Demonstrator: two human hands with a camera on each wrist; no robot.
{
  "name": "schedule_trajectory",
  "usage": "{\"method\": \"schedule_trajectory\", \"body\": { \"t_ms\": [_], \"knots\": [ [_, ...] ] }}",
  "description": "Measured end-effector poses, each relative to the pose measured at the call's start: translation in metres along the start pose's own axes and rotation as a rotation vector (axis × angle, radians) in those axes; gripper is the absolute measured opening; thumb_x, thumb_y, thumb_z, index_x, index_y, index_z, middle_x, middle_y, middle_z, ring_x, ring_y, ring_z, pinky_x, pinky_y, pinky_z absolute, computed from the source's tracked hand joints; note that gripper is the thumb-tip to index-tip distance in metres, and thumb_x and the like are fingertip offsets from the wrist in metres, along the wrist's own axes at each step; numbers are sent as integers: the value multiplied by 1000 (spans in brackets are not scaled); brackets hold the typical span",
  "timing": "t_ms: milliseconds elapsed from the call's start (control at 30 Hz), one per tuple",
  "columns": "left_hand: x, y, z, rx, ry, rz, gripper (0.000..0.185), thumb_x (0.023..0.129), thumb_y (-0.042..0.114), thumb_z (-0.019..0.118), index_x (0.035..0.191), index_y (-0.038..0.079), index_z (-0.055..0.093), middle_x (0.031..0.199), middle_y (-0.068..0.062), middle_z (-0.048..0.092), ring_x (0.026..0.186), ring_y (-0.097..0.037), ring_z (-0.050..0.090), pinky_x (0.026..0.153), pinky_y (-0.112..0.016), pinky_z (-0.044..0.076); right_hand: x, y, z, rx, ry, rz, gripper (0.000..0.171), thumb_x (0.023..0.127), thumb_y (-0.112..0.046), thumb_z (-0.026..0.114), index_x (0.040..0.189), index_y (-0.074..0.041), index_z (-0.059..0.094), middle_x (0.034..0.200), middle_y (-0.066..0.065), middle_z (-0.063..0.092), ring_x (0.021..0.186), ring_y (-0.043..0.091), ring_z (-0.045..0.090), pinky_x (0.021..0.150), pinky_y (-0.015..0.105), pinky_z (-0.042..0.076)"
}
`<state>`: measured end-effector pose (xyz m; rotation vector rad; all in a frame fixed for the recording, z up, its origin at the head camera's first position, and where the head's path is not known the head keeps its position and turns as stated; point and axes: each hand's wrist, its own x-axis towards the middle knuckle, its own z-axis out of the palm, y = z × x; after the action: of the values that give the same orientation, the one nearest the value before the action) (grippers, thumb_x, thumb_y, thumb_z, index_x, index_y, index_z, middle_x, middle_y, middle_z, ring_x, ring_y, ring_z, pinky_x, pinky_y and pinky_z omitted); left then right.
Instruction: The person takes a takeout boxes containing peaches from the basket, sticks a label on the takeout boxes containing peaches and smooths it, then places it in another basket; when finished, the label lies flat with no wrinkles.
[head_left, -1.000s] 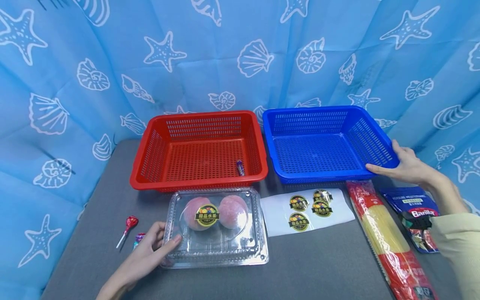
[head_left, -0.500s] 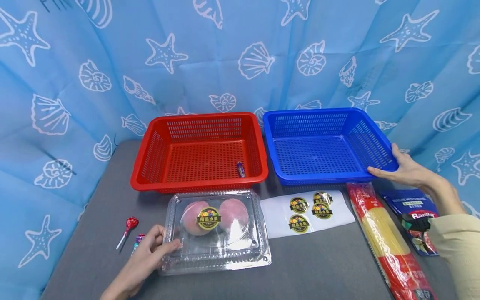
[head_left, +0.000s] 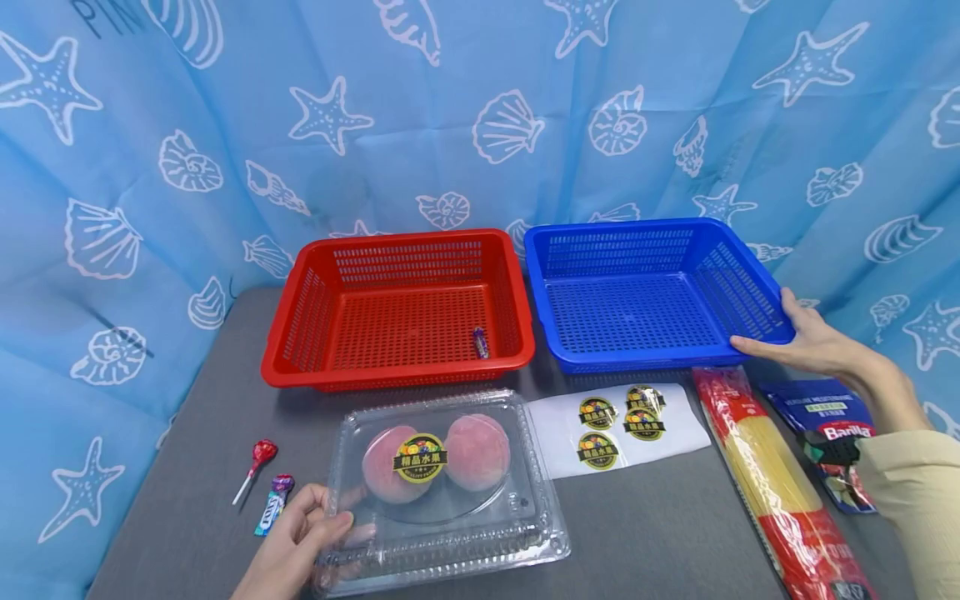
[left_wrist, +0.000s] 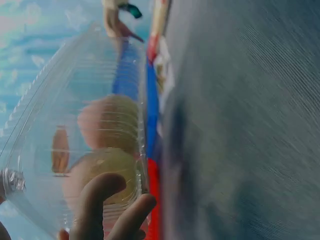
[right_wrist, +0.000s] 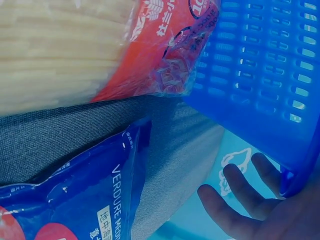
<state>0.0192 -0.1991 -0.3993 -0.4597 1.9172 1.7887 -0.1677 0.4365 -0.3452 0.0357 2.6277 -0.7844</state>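
A clear plastic clamshell box (head_left: 450,508) holds two peaches (head_left: 472,452) under a round yellow-and-black label (head_left: 419,457). My left hand (head_left: 311,533) grips the box's near left corner, thumb on the lid and fingers beneath. In the left wrist view my fingers (left_wrist: 102,207) curl against the clamshell box (left_wrist: 75,150), whose left side is raised off the table. My right hand (head_left: 787,337) holds the near right corner of the empty blue basket (head_left: 645,287), thumb on the rim. In the right wrist view its fingers (right_wrist: 240,195) lie under the blue basket (right_wrist: 260,65).
A red basket (head_left: 401,304) with one small wrapped candy (head_left: 480,342) stands left of the blue one. A sticker sheet (head_left: 618,421), a spaghetti pack (head_left: 772,475) and a blue Barilla bag (head_left: 832,433) lie at right. A lollipop (head_left: 257,465) and a candy (head_left: 273,502) lie at left.
The left hand has pulled the clamshell box nearer to me and raised its left side. The right hand stays on the blue basket's corner.
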Motion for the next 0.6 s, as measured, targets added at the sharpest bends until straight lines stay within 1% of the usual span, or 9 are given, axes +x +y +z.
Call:
{"method": "schedule_trajectory", "body": {
  "t_ms": [100, 167, 200, 300, 400, 433, 467, 533, 600],
  "knots": [
    [-9, 7, 2, -81, -60, 18, 23, 105, 31, 54, 108, 11, 42, 160, -28, 35, 109, -20, 75, 88, -54, 62, 0, -1, 0, 0, -1, 1, 119, 101, -55, 54, 146, 3, -40, 150, 44, -34, 140, 67, -24, 109, 85, 7],
    [-13, 16, 2, -105, -102, 26, 24, 106, 34, 51, 111, 13, 41, 162, -25, 33, 113, -21, 74, 91, -56, 61, -1, -1, -1, 0, -7, 10, 119, 101, -56, 53, 145, 3, -41, 149, 44, -35, 140, 67, -24, 108, 85, 7],
    [-14, 23, 2, -107, -116, 28, 25, 106, 35, 50, 114, 13, 40, 163, -24, 33, 115, -21, 73, 92, -56, 60, -1, -1, -2, -1, -9, 13, 119, 101, -56, 53, 145, 3, -41, 149, 43, -35, 139, 67, -25, 108, 85, 7],
    [-13, 44, 5, -122, -160, 74, 27, 108, 37, 46, 122, 15, 39, 166, -22, 29, 119, -22, 71, 96, -56, 59, -2, -1, -2, -4, -15, 22, 120, 100, -57, 53, 145, 3, -41, 148, 43, -37, 139, 67, -26, 107, 86, 6],
    [-9, 69, 12, -119, -162, 154, 27, 108, 34, 47, 125, 16, 39, 166, -20, 32, 118, -20, 71, 96, -52, 60, -2, -1, -1, -16, -15, 20, 121, 100, -57, 54, 145, 4, -41, 148, 43, -37, 139, 67, -26, 106, 86, 7],
    [-6, 77, 14, -116, -162, 194, 26, 108, 33, 46, 125, 16, 39, 164, -20, 35, 117, -20, 72, 95, -51, 60, -1, -1, -1, -19, -15, 16, 122, 100, -57, 54, 144, 4, -41, 148, 43, -37, 139, 67, -26, 106, 86, 7],
    [-5, 86, 17, -105, -148, 228, 25, 107, 32, 47, 124, 15, 39, 159, -18, 41, 117, -19, 71, 94, -47, 61, -1, -1, -1, -22, -16, 14, 122, 100, -57, 55, 144, 4, -41, 148, 43, -37, 139, 67, -26, 106, 86, 7],
    [1, 102, 24, -90, -131, 293, 22, 107, 30, 48, 118, 14, 39, 144, -13, 53, 111, -18, 71, 90, -42, 63, 0, -1, -1, -25, -16, 12, 122, 99, -57, 55, 144, 4, -41, 148, 43, -36, 139, 67, -26, 107, 86, 7],
    [8, 116, 32, -78, -121, 342, 23, 106, 31, 50, 116, 14, 39, 130, -6, 57, 108, -17, 69, 87, -37, 64, 1, -1, -1, -28, -17, 11, 122, 99, -57, 55, 144, 4, -41, 148, 44, -36, 138, 68, -26, 106, 86, 7]
  ]
}}
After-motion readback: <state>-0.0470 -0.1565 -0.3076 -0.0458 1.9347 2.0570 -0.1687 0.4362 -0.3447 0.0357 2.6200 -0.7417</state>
